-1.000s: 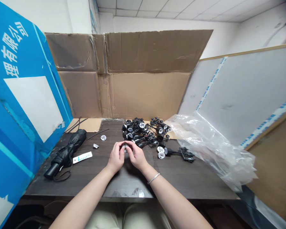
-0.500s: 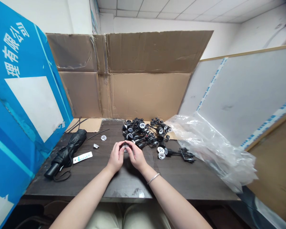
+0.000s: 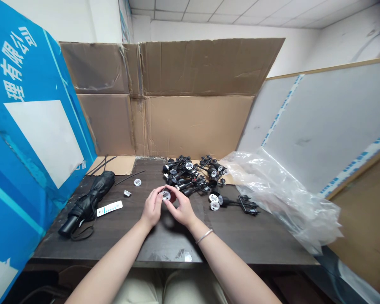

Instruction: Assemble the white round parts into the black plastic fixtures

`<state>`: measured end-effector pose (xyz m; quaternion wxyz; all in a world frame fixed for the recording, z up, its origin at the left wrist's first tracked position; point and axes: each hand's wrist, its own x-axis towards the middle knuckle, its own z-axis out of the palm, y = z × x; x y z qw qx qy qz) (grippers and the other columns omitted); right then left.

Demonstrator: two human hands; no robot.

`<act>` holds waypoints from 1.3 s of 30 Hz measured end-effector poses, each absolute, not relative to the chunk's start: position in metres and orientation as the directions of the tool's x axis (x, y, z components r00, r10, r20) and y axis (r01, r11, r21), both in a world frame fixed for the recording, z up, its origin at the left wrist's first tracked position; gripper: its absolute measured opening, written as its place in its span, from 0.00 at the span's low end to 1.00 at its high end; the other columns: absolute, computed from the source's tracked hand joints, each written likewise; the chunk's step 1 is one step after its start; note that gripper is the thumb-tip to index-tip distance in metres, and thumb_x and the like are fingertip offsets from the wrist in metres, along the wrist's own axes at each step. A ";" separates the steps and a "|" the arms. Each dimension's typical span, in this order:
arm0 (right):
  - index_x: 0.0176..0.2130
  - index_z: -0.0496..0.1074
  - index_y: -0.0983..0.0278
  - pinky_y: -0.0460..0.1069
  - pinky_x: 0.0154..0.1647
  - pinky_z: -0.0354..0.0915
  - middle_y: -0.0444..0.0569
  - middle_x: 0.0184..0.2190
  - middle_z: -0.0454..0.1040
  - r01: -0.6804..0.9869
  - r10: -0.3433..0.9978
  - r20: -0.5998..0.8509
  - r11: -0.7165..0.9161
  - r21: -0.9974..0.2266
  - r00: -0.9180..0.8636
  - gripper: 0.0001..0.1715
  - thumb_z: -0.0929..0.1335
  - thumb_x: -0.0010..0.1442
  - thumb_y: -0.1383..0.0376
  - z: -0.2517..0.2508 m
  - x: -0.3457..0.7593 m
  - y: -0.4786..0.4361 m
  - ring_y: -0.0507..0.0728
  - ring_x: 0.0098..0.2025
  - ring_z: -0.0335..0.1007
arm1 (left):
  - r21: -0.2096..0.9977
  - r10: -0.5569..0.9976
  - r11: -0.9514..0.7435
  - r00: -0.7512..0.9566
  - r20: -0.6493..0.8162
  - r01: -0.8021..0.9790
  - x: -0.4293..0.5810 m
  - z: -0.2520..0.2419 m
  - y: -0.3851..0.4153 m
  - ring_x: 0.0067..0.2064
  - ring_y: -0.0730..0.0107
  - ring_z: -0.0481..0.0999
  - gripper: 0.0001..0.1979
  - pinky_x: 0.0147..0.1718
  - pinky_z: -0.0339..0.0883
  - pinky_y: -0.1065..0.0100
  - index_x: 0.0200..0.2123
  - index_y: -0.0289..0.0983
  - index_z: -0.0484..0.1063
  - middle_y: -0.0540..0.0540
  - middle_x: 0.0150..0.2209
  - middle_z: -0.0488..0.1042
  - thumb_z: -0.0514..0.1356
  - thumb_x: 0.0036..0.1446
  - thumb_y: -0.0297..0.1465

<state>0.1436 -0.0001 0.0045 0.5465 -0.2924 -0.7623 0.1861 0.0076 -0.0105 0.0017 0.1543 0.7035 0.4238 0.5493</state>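
Cardboard (image 3: pixel 199 122) backs the dark desk (image 3: pixel 240 240). Your left hand (image 3: pixel 152 207) and right hand (image 3: pixel 181 206) together pinch a pale disc (image 3: pixel 166 195) just on your side of the black pile (image 3: pixel 194 174). Likely light, stiff, slippery; take it by the rim, off the marked face.

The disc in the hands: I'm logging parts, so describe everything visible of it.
The disc is round and pale, with dark marks on its face; its material is unclear. Face turned toward the camera, it is held between the left hand and right hand, in front of the black pile. A dark reddish part shows beside it, perhaps joined.
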 end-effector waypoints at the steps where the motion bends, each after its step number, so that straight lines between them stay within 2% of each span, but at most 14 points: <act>1: 0.51 0.62 0.64 0.52 0.42 0.67 0.55 0.44 0.71 0.240 0.649 0.725 0.760 -0.604 -0.229 0.23 0.64 0.54 0.64 0.005 0.143 -0.001 0.57 0.41 0.69 | 0.685 0.768 -0.591 0.037 0.640 0.426 0.008 0.002 -0.011 0.47 0.65 0.70 0.17 0.46 0.65 0.62 0.47 0.36 0.66 0.41 0.44 0.71 0.44 0.61 0.34; 6: 0.49 0.62 0.63 0.48 0.31 0.67 0.50 0.34 0.71 0.208 0.667 0.709 0.745 -0.634 -0.229 0.22 0.64 0.53 0.66 0.008 0.144 -0.001 0.52 0.28 0.65 | 0.707 0.785 -0.572 0.028 0.619 0.416 0.008 0.002 -0.011 0.45 0.66 0.71 0.16 0.44 0.65 0.64 0.45 0.36 0.66 0.42 0.43 0.72 0.46 0.60 0.36; 9: 0.49 0.61 0.63 0.48 0.29 0.66 0.45 0.27 0.68 0.202 0.679 0.698 0.734 -0.649 -0.227 0.25 0.65 0.51 0.67 0.006 0.143 -0.001 0.52 0.26 0.62 | 0.725 0.805 -0.547 0.026 0.592 0.418 0.007 0.001 -0.011 0.42 0.67 0.73 0.15 0.42 0.66 0.65 0.43 0.36 0.66 0.43 0.41 0.73 0.47 0.59 0.37; 17: 0.48 0.64 0.63 0.47 0.29 0.66 0.50 0.36 0.70 0.180 0.688 0.681 0.724 -0.665 -0.252 0.24 0.66 0.49 0.67 0.007 0.142 0.000 0.51 0.27 0.63 | 0.730 0.806 -0.530 -0.011 0.592 0.431 0.007 0.002 -0.011 0.38 0.68 0.74 0.14 0.37 0.68 0.67 0.42 0.36 0.66 0.44 0.38 0.74 0.50 0.57 0.38; 21: 0.48 0.64 0.61 0.47 0.27 0.66 0.47 0.32 0.71 0.144 0.721 0.628 0.683 -0.717 -0.293 0.22 0.66 0.52 0.66 0.006 0.144 0.000 0.50 0.25 0.64 | 0.750 0.814 -0.514 -0.038 0.580 0.416 0.007 0.003 -0.012 0.33 0.70 0.74 0.13 0.33 0.68 0.68 0.40 0.37 0.66 0.45 0.35 0.74 0.51 0.56 0.38; 27: 0.49 0.62 0.60 0.44 0.18 0.65 0.45 0.30 0.72 0.006 0.784 0.508 0.546 -0.838 -0.357 0.22 0.65 0.53 0.64 -0.001 0.143 0.001 0.49 0.21 0.66 | 0.767 0.829 -0.490 -0.050 0.557 0.414 0.008 0.004 -0.012 0.30 0.71 0.72 0.12 0.30 0.67 0.69 0.36 0.36 0.65 0.47 0.31 0.72 0.51 0.55 0.39; 32: 0.45 0.64 0.62 0.44 0.21 0.66 0.46 0.29 0.71 -0.041 0.784 0.523 0.542 -0.839 -0.335 0.20 0.66 0.51 0.64 0.001 0.142 0.001 0.51 0.25 0.67 | 0.732 0.817 -0.505 -0.018 0.576 0.458 0.008 0.002 -0.011 0.31 0.70 0.72 0.12 0.31 0.67 0.68 0.35 0.36 0.64 0.46 0.31 0.71 0.49 0.56 0.38; 39: 0.42 0.65 0.63 0.45 0.23 0.64 0.43 0.26 0.70 -0.020 0.801 0.513 0.534 -0.845 -0.310 0.18 0.67 0.49 0.65 0.006 0.143 0.000 0.50 0.24 0.65 | 0.668 0.791 -0.546 0.051 0.609 0.506 0.008 0.003 -0.012 0.31 0.69 0.71 0.10 0.31 0.66 0.67 0.36 0.36 0.61 0.46 0.31 0.70 0.47 0.58 0.36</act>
